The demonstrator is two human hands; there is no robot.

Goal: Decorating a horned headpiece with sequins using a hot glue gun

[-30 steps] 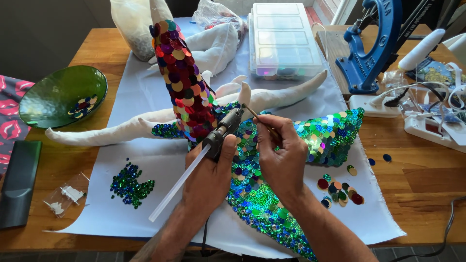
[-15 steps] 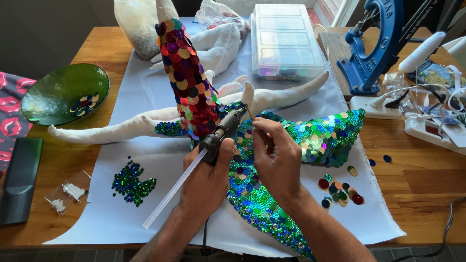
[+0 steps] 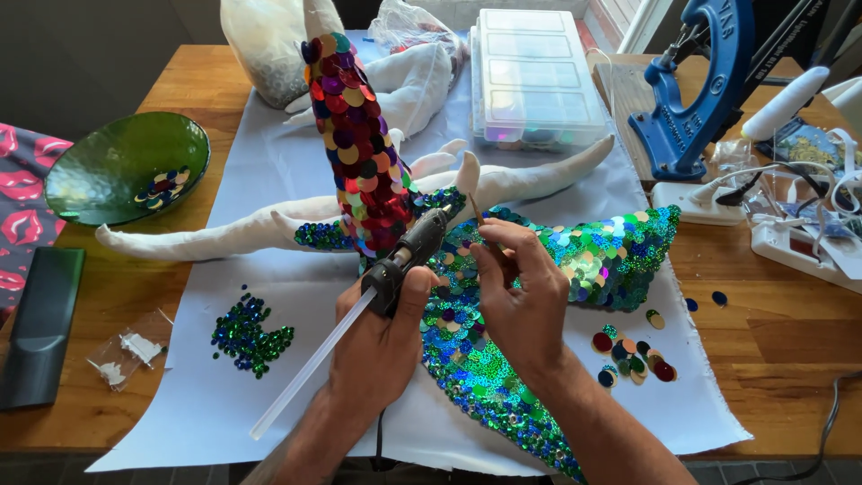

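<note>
Glossy sequins over matt white cloth body, on grained wood table.

We see a brown wooden table with a big white sheet spread over its middle. On the left side of the table sit a green glass bowl, a flat dark case and a small clear bag, with a cloth with red lips at the edge. On the right side stand a blue metal press and a white power strip, and two loose sequins lie on the bare wood.
</note>
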